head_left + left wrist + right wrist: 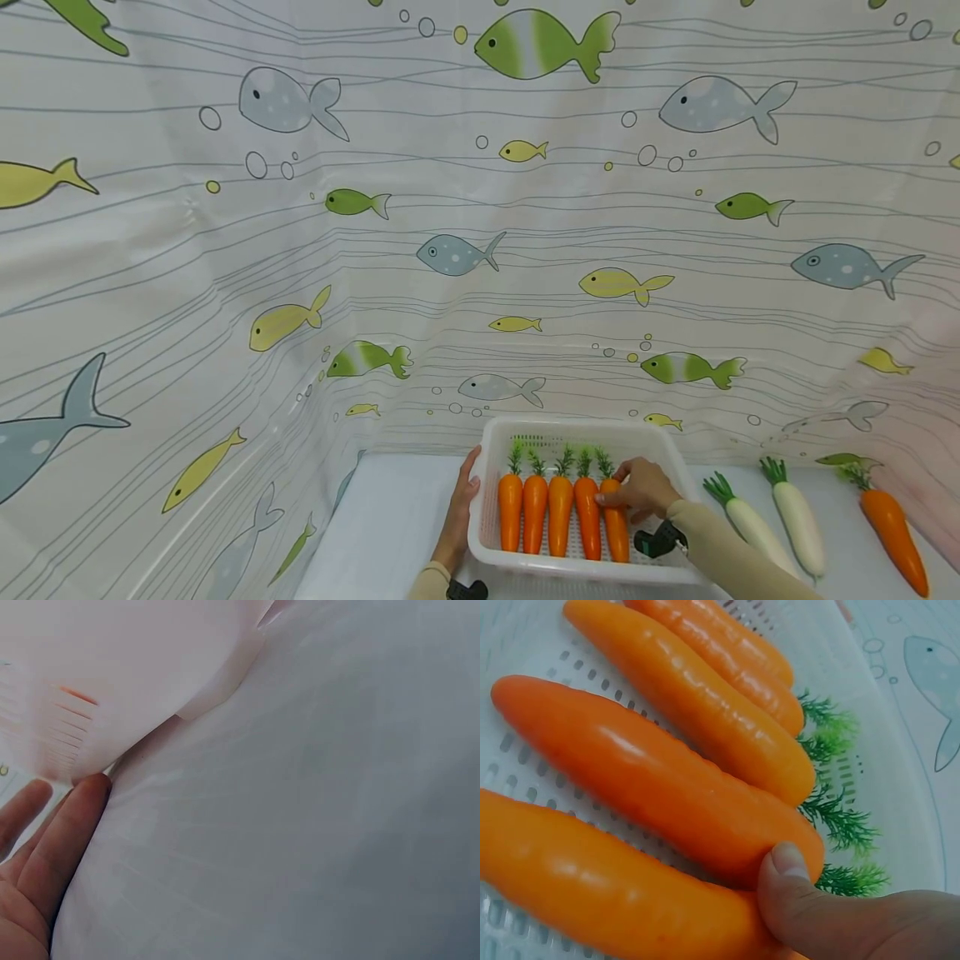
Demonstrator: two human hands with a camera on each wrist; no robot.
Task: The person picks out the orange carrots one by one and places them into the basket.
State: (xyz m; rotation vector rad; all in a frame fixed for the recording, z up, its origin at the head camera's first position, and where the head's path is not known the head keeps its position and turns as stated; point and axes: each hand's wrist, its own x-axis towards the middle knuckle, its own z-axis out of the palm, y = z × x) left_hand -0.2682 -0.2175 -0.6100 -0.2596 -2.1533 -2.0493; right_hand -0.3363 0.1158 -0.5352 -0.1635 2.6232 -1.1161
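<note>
Several orange carrots with green tops lie side by side in a white plastic basket. My right hand grips the rightmost carrot near its leafy end. In the right wrist view the thumb lies over that carrot and touches the neighbouring carrot; the other fingers are hidden there. At the basket's left side is my left hand, with fingers extended against the outer wall. The left wrist view shows its fingers by the underside of the basket.
Right of the basket, two white radishes with green tops lie on the white table. Farther right lies another carrot. A fish-patterned curtain hangs behind and to the left of the table.
</note>
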